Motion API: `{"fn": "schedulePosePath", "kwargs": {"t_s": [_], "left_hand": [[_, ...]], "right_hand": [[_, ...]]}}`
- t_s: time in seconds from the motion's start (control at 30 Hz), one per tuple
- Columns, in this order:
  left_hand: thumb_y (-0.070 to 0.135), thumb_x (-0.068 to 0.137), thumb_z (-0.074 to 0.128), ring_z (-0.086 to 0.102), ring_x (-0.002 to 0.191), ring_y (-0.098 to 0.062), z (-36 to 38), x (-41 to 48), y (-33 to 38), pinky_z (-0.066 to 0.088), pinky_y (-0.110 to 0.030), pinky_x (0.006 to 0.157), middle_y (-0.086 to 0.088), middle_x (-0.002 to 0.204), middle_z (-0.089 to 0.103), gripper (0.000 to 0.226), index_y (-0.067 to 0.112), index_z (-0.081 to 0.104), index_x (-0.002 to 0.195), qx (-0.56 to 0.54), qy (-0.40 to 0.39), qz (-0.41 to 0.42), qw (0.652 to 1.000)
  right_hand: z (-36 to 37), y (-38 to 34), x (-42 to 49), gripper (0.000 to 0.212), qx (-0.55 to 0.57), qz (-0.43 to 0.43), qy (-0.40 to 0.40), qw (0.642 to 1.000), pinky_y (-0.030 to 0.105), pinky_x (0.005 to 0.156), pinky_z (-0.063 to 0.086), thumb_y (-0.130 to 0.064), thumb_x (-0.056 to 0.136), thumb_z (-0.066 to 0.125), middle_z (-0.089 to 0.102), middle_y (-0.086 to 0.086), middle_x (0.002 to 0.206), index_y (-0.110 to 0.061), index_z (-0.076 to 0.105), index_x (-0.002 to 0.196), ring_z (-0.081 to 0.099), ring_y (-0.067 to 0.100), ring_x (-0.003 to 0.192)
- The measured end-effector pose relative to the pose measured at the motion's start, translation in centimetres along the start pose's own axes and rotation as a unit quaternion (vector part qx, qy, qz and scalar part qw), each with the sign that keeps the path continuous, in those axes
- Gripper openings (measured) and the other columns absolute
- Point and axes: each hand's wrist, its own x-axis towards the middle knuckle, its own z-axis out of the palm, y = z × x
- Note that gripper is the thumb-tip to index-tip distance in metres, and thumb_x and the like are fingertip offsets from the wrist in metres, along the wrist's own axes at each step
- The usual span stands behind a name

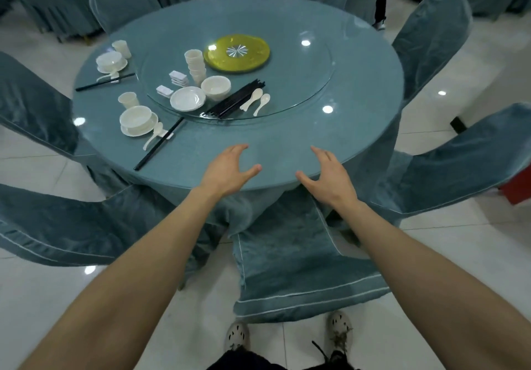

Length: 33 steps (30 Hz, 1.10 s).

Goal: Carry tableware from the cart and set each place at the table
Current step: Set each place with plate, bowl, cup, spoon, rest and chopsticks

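Observation:
My left hand (227, 170) and my right hand (326, 177) hover over the near edge of the round teal table (287, 145), both with relaxed spread fingers and holding nothing. On the glass turntable (301, 82) lie a stack of white cups (196, 65), a white plate (187, 98), a white bowl (215, 87), a bundle of black chopsticks (234, 99), two white spoons (257, 100) and white chopstick rests (178, 78). At the left, two places are set: a near one with bowl on plate (137, 119) and a far one (111, 61).
A yellow disc (237, 53) sits at the turntable's centre. Teal-covered chairs ring the table; one chair (290, 254) stands directly in front of me, between my arms. My feet stand on white floor tiles. No cart is in view.

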Motion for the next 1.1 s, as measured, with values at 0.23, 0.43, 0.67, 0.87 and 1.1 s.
{"fn": "schedulePosePath", "kwargs": {"t_s": [0.23, 0.43, 0.67, 0.87, 1.1], "left_hand": [[0.068, 0.095, 0.064, 0.042, 0.149, -0.023, 5.4, -0.6, 7.1, 0.037, -0.043, 0.123, 0.000, 0.164, 0.044, 0.082, 0.025, 0.040, 0.161, -0.002, -0.014, -0.081, 0.997], [0.064, 0.096, 0.065, 0.043, 0.149, -0.024, 6.8, -1.3, 10.6, 0.035, -0.041, 0.123, -0.003, 0.164, 0.045, 0.080, 0.023, 0.041, 0.161, 0.001, 0.005, -0.119, 0.993], [0.066, 0.095, 0.064, 0.044, 0.148, -0.025, 6.4, 0.3, 10.9, 0.037, -0.046, 0.123, -0.003, 0.162, 0.047, 0.080, 0.023, 0.042, 0.160, -0.004, 0.028, -0.125, 0.992], [0.066, 0.095, 0.064, 0.045, 0.148, -0.025, 8.4, 2.0, 11.8, 0.038, -0.045, 0.122, -0.003, 0.163, 0.046, 0.080, 0.023, 0.042, 0.160, -0.008, 0.034, -0.141, 0.989], [0.066, 0.096, 0.063, 0.044, 0.148, -0.025, 11.3, 5.7, 13.0, 0.038, -0.046, 0.121, -0.002, 0.164, 0.045, 0.080, 0.024, 0.041, 0.160, -0.022, 0.050, -0.223, 0.973]], "right_hand": [[-3.6, 7.3, 2.8, 0.087, 0.014, -0.038, -0.070, 0.997, 0.043, 0.116, 0.044, -0.063, 0.091, 0.065, 0.044, 0.002, 0.158, -0.022, 0.035, 0.161, 0.048, 0.024, 0.141], [-5.6, 9.5, 4.3, 0.087, 0.005, -0.069, -0.109, 0.992, 0.043, 0.117, 0.042, -0.064, 0.092, 0.065, 0.042, 0.002, 0.160, -0.022, 0.034, 0.162, 0.046, 0.024, 0.143], [-6.8, 10.0, 6.3, 0.088, -0.006, -0.087, -0.108, 0.990, 0.045, 0.118, 0.041, -0.060, 0.092, 0.066, 0.040, 0.006, 0.162, -0.019, 0.034, 0.162, 0.045, 0.028, 0.145], [-7.0, 11.6, 8.2, 0.087, -0.009, -0.102, -0.113, 0.988, 0.043, 0.119, 0.040, -0.057, 0.093, 0.068, 0.040, 0.006, 0.161, -0.019, 0.033, 0.163, 0.045, 0.027, 0.144], [-6.3, 14.7, 15.7, 0.088, -0.001, -0.128, -0.187, 0.974, 0.045, 0.121, 0.037, -0.059, 0.093, 0.068, 0.035, 0.005, 0.165, -0.022, 0.031, 0.164, 0.041, 0.027, 0.148]]}}
